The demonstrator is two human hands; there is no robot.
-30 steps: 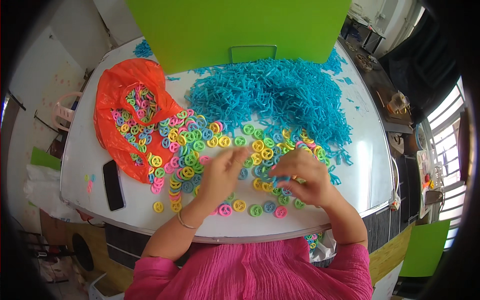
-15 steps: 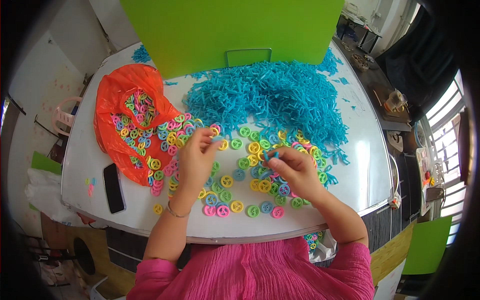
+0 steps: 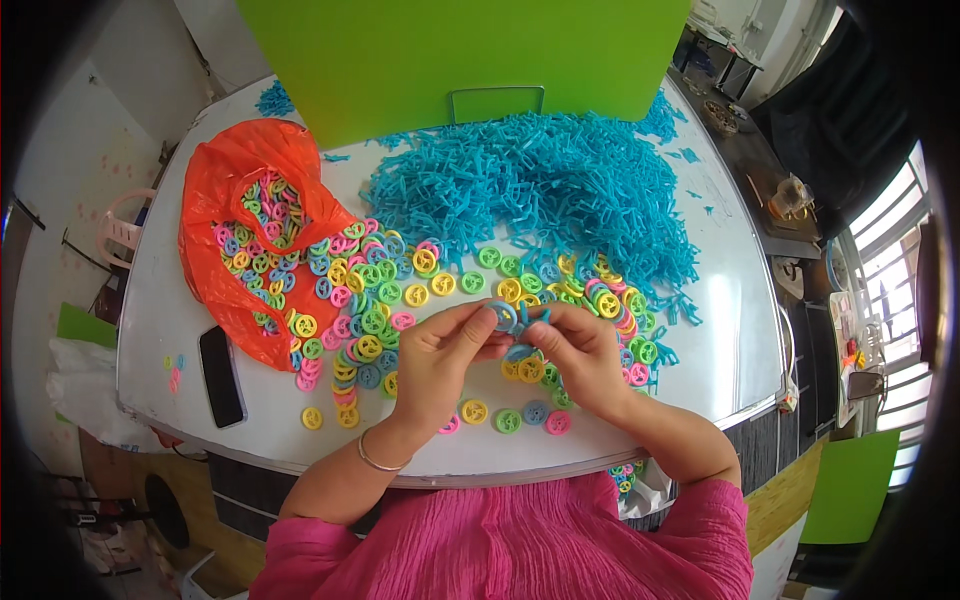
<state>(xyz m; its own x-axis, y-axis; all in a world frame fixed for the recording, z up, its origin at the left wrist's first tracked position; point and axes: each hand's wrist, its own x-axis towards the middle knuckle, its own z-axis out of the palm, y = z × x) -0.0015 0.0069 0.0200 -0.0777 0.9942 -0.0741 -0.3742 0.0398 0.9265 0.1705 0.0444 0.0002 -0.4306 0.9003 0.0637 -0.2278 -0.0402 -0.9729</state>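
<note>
Along the right edge of the table [image 3: 715, 350] we can pass freely; toward the far edge, heaped blue strips [image 3: 560, 185] and the green panel [image 3: 460, 55] block us, while the red bag [image 3: 222, 290] and phone [image 3: 221, 376] crowd the left edge.

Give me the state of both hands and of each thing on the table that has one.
Left hand: pinching a pale-blue spoked plastic wheel
Right hand: pinching a thin blue plastic piece
Multicoloured round plastic wheels: loose, some overlapping
Red plastic bag: open, holding wheels
Black rectangular phone: lying flat, screen dark
Turquoise plastic strips: heaped loosely
Bright green flat panel: standing behind the strips
</note>
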